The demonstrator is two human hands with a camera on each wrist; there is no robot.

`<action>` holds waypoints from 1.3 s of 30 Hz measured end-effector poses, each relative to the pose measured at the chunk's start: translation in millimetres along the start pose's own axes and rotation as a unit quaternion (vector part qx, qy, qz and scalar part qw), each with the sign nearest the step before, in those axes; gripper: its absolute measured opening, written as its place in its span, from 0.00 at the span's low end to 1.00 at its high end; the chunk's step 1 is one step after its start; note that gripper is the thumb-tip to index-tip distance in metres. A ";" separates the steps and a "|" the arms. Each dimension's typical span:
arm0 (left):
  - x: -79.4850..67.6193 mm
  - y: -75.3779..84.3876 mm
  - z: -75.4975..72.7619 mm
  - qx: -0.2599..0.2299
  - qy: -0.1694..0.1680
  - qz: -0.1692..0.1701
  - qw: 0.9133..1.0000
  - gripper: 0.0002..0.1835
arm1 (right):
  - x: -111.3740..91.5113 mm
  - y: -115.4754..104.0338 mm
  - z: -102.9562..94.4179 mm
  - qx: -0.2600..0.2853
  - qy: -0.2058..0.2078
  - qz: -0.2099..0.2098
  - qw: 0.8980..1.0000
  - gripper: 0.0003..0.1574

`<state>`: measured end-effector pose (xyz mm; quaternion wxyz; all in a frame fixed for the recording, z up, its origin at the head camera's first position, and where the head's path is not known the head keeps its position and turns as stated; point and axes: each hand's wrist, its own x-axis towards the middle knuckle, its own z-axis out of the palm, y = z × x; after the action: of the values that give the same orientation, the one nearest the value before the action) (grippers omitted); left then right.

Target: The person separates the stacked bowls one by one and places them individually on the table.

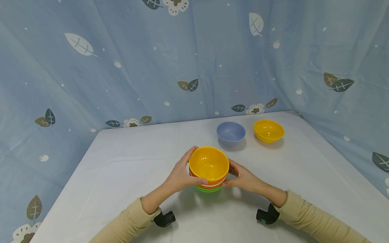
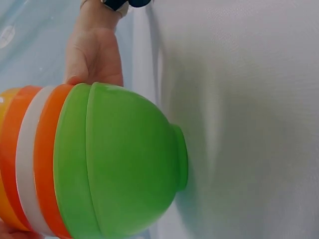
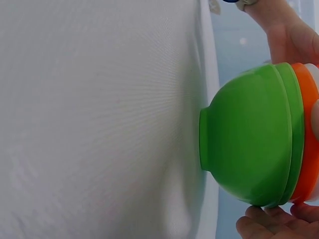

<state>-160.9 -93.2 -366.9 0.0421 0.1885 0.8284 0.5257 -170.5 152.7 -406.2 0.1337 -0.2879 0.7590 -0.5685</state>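
Note:
Both hands grip a stack of nested bowls from opposite sides. A yellow bowl (image 1: 209, 163) is on top; orange and white rims show below it, and green bowls (image 2: 129, 159) form the bottom. My left hand (image 1: 182, 172) has its thumb across the front of the stack and its fingers round the far left side. On the right side, my right hand (image 1: 244, 177) holds it with thumb in front and fingers behind. The stack is upright, its green foot (image 3: 204, 139) close over the white table. Part of each hand's fingers is hidden behind the bowls.
Behind the stack, a blue bowl (image 1: 231, 133) stands on the white-covered table (image 1: 130, 165). Another yellow bowl (image 1: 268, 131) is to its right. A blue leaf-patterned curtain (image 1: 152, 67) hangs along the back and sides. Black devices (image 1: 164, 219) are worn at both wrists.

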 end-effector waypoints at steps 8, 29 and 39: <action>2.5 11.4 -9.0 -0.001 0.013 -0.001 1.000 0.55 | 0.5 -0.9 0.3 0.004 0.002 0.001 1.000 0.53; 14.0 23.2 -39.3 -0.003 0.050 0.016 0.999 0.56 | 0.1 -0.5 0.1 0.015 0.001 0.003 1.000 0.52; 20.1 17.3 -51.2 0.010 0.079 0.021 0.997 0.56 | -0.2 2.2 0.8 0.010 0.003 -0.005 1.000 0.52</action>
<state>-188.6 -123.3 -326.2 -0.0358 0.1639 0.8301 0.5318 -170.5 152.6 -408.6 0.1320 -0.2888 0.7521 -0.5776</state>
